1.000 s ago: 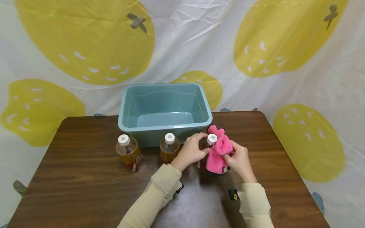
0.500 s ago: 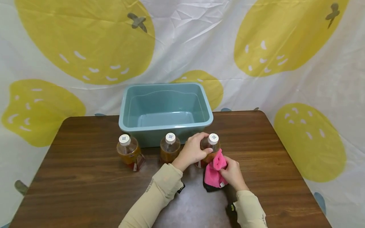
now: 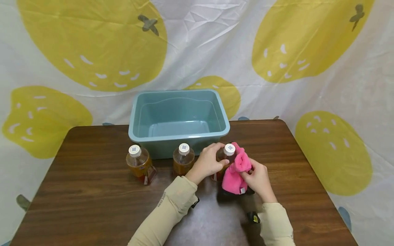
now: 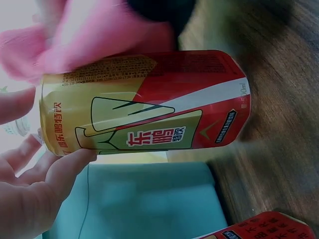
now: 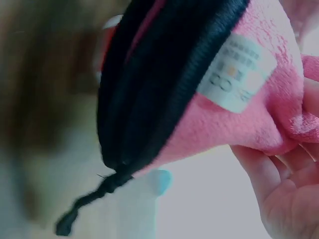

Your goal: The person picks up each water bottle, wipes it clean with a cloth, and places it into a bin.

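My left hand [image 3: 209, 162] grips the rightmost bottle by its shoulder, thumb and fingers on either side below the white cap [image 3: 229, 149]. In the left wrist view this bottle [image 4: 144, 104] has a gold and red label. My right hand [image 3: 258, 177] pinches a bunched pink cloth [image 3: 233, 182] against the bottle's right side, covering part of it. Up close in the right wrist view, the cloth [image 5: 219, 124] shows a black edge, a white tag [image 5: 237, 72] and a knotted black cord [image 5: 94, 194].
Two similar white-capped bottles stand to the left, a middle bottle [image 3: 183, 160] and a far-left bottle [image 3: 140, 164]. Behind them is a blue-green plastic bin [image 3: 178, 138] on the brown wooden table [image 3: 92, 205]. A lemon-print curtain [image 3: 203, 44] hangs behind the table.
My right hand slid the cloth down the bottle's side toward me, then back up and to the right. The left hand keeps its grip on the bottle, almost unmoved.
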A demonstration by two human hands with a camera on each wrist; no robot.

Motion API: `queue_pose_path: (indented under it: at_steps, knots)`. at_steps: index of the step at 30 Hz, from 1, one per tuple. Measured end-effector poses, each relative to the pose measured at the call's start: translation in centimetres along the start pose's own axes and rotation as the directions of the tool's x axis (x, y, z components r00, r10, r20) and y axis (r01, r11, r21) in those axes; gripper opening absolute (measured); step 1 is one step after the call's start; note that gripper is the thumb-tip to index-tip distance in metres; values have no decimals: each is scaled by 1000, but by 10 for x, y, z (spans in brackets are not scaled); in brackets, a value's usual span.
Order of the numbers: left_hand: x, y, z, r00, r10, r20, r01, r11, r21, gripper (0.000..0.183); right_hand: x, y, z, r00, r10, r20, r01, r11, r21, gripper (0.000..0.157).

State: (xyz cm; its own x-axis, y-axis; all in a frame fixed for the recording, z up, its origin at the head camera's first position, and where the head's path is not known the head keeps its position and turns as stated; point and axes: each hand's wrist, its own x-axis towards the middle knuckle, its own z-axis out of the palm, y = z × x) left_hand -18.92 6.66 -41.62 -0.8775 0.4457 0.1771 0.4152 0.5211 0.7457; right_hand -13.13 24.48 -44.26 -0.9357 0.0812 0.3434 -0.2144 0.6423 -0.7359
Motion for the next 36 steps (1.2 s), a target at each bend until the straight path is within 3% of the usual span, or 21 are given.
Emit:
queue_pose_path:
  at_steps: [7, 12, 19, 22, 25, 31, 36]
  knots:
    - [1, -2, 1, 999, 45, -17, -45, 999, 9, 41, 16, -23, -8, 999, -53, -10, 54, 997, 52, 22]
    - [0, -3, 2, 999, 48, -19, -48, 999, 9, 41, 13, -20, -6, 999, -39, -19, 40, 998, 40, 25]
    - [1, -2, 2, 1000, 26, -6, -26, 1000, -1, 44, 2, -16, 1, 996, 16, -91, -10, 998, 64, 20]
    - [1, -1, 2, 1000, 12, 5, -12, 1000, 2, 44, -6, -11, 4, 991, 31, -128, -23, 998, 62, 22]
    - [1, 1, 2, 1000, 7, 6, -7, 1000, 8, 44, -12, 0, 9, 990, -7, -142, 10, 1000, 20, 21]
    - [0, 2, 3, 1000, 22, -5, -22, 999, 26, 42, -22, 33, 29, 999, -12, -49, 9, 997, -70, 20]
    - [-1, 2, 4, 1000, 23, -14, -23, 999, 25, 43, -27, 44, 38, 1000, 25, -8, -26, 998, -58, 17]
